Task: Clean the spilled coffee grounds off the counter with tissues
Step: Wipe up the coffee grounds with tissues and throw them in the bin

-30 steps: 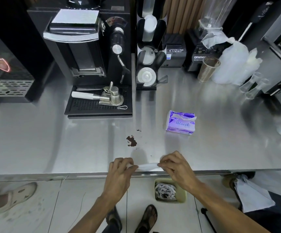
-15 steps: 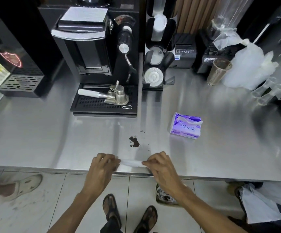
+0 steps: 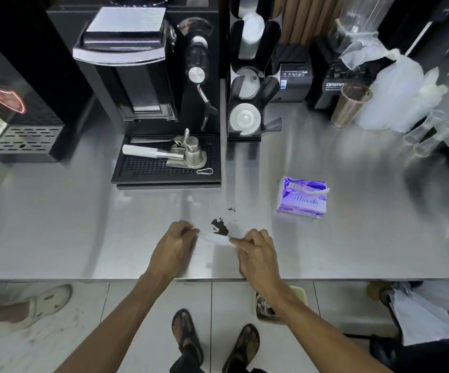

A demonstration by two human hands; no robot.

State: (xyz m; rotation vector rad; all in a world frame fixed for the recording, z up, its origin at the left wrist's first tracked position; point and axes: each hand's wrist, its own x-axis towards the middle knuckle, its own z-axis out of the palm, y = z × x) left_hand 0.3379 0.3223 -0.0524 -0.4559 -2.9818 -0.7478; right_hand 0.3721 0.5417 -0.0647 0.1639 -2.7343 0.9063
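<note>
Left hand (image 3: 173,247) and right hand (image 3: 255,251) each pinch one end of a white tissue (image 3: 214,237) stretched just in front of the coffee grounds (image 3: 220,226) on the steel counter (image 3: 83,224).

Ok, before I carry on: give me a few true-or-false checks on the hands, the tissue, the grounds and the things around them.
1. The left hand and the right hand both pinch one tissue, stretched between them. True.
2. The coffee grounds are wiped off the counter. False: they lie on it as a dark patch just beyond the tissue.
3. The purple tissue pack lies to the right of the grounds. True.
4. The portafilter is in the right hand. False: it lies on the drip tray, away from both hands.
</note>
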